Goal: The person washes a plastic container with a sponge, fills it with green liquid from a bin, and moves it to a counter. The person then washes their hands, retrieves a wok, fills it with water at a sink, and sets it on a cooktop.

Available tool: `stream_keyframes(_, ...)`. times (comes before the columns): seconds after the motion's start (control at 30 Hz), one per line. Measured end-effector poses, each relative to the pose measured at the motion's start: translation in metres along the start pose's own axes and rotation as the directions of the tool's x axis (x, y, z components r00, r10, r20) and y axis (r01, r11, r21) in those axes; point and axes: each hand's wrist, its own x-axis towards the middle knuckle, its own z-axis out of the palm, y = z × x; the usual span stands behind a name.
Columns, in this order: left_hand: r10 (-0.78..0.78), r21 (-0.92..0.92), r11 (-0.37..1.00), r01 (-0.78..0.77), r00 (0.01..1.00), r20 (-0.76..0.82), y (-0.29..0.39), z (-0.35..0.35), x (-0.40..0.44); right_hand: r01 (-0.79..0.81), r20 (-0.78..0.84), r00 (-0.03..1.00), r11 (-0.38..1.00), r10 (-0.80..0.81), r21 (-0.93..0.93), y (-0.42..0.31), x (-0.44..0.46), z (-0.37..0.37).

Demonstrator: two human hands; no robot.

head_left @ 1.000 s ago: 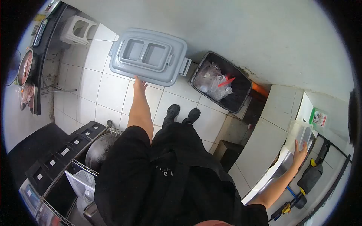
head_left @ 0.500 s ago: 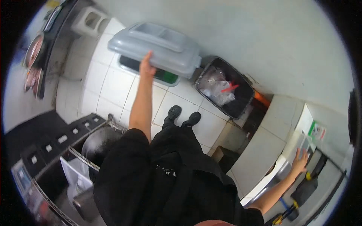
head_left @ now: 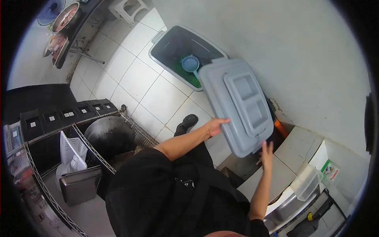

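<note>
Now, grey rectangular plastic lid (head_left: 239, 110): off the bin, held slantwise in front of the body, recessed top facing the camera; one end overlaps the bin's edge in view, and whether they touch I cannot tell

Left hand (head_left: 216, 126): grip clamped on the lid's near long edge – thumb on top, the other fingers mostly hidden beneath

Right hand (head_left: 267, 156): fingers apart and a little blurred, right by the lid's lower corner; contact cannot be made out

Deep grey plastic bin (head_left: 173, 44): uncovered on the white square-tiled floor (head_left: 144, 85), along the wall, green showing at its bottom

Blue round plastic dipper (head_left: 190, 63): inside that bin, handle pointing towards the lid

White tiled tabletop (head_left: 304, 144): beyond the right hand, with a clear rectangular plastic container (head_left: 307, 183) farther along

Step in hand: handling the loose lid, I would judge, with the left hand bearing most of it

Lid's next move: any shift would call for a second grip at the free corner – and a steady tilt, clear of the bin's rim
</note>
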Motion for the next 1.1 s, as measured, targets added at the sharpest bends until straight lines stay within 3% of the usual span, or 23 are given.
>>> stream_keyframes(0.03,-0.059,0.028,0.998,0.059,0.998,-0.006,-0.007,-0.004,0.005,-0.236,0.115,0.969,0.954,0.217,0.185,0.015,0.015,0.013)
stream_keyframes(0.17,-0.112,0.136,0.984,0.118,0.992,-0.052,-0.038,-0.013,0.021,-0.296,0.09,0.955,0.937,0.284,0.187,0.029,0.034,0.032)
stream_keyframes(0.23,-0.121,0.021,0.992,0.121,0.992,0.024,-0.056,-0.038,0.039,-0.194,-0.181,0.943,0.904,0.279,0.382,0.071,0.06,0.037)
stream_keyframes(0.27,-0.163,0.028,0.986,0.162,0.986,0.039,-0.064,-0.04,0.047,-0.16,-0.151,0.954,0.866,0.259,0.473,0.099,0.077,0.037)
stream_keyframes(0.33,-0.128,-0.051,0.99,0.13,0.991,0.037,-0.076,-0.044,0.063,-0.154,0.126,0.988,0.563,0.088,0.812,0.109,0.099,0.031)
stream_keyframes(0.4,-0.238,0.035,0.97,0.239,0.971,-0.015,-0.086,-0.05,0.083,0.007,-0.153,0.978,0.706,0.144,0.709,0.089,0.114,0.03)
stream_keyframes(0.47,-0.32,0.109,0.938,0.328,0.944,-0.084,-0.096,-0.063,0.104,0.06,-0.28,0.949,0.794,0.142,0.605,0.097,0.145,0.023)
stream_keyframes(0.53,-0.414,0.305,0.797,0.521,0.84,-0.352,-0.106,-0.083,0.123,-0.048,-0.204,0.961,0.84,0.186,0.54,0.094,0.156,0.018)
stream_keyframes(0.57,-0.426,0.303,0.791,0.532,0.834,-0.351,-0.108,-0.09,0.126,-0.142,-0.117,0.969,0.878,0.218,0.458,0.09,0.16,0.014)
stream_keyframes(0.6,-0.398,0.385,0.744,0.546,0.825,-0.401,-0.105,-0.093,0.127,-0.147,-0.126,0.966,0.876,0.228,0.46,0.113,0.178,0.017)
stream_keyframes(0.67,-0.366,0.463,0.684,0.563,0.815,-0.45,-0.105,-0.099,0.126,-0.233,-0.167,0.947,0.944,0.275,0.233,0.183,0.22,0.035)
stream_keyframes(0.7,-0.33,0.502,0.672,0.545,0.826,-0.457,-0.105,-0.105,0.122,-0.237,-0.164,0.946,0.942,0.28,0.24,0.18,0.217,0.037)
stream_keyframes(0.77,-0.285,0.544,0.654,0.526,0.837,-0.466,-0.102,-0.106,0.118,-0.26,-0.268,0.931,0.966,0.246,-0.016,0.154,0.208,0.046)
stream_keyframes(0.8,-0.218,0.611,0.588,0.529,0.832,-0.511,-0.101,-0.1,0.116,-0.26,-0.263,0.933,0.966,0.247,-0.014,0.146,0.204,0.049)
stream_keyframes(0.87,-0.142,0.661,0.522,0.538,0.82,-0.555,-0.101,-0.101,0.115,-0.242,-0.419,0.898,0.945,0.133,-0.218,0.133,0.193,0.052)
stream_keyframes(0.93,-0.212,0.8,0.079,0.595,0.794,-0.569,-0.086,-0.11,0.127,-0.154,-0.391,0.919,0.96,0.052,-0.234,0.122,0.186,0.044)
stream_keyframes(0.97,-0.186,0.793,0.093,0.602,0.793,-0.58,-0.077,-0.11,0.127,-0.099,-0.382,0.924,0.961,-0.007,-0.258,0.116,0.185,0.045)
stream_keyframes(1.03,-0.196,0.78,-0.094,0.619,0.756,-0.624,-0.053,-0.102,0.12,-0.025,-0.352,0.933,0.961,-0.076,-0.276,0.113,0.186,0.05)
stream_keyframes(1.07,-0.193,0.805,0.025,0.593,0.792,-0.578,-0.048,-0.124,0.118,0.018,-0.323,0.938,0.951,-0.122,-0.309,0.112,0.184,0.051)
stream_keyframes(1.1,-0.181,0.805,0.026,0.593,0.794,-0.58,-0.033,-0.124,0.112,0.059,-0.299,0.939,0.938,-0.168,-0.341,0.111,0.181,0.052)
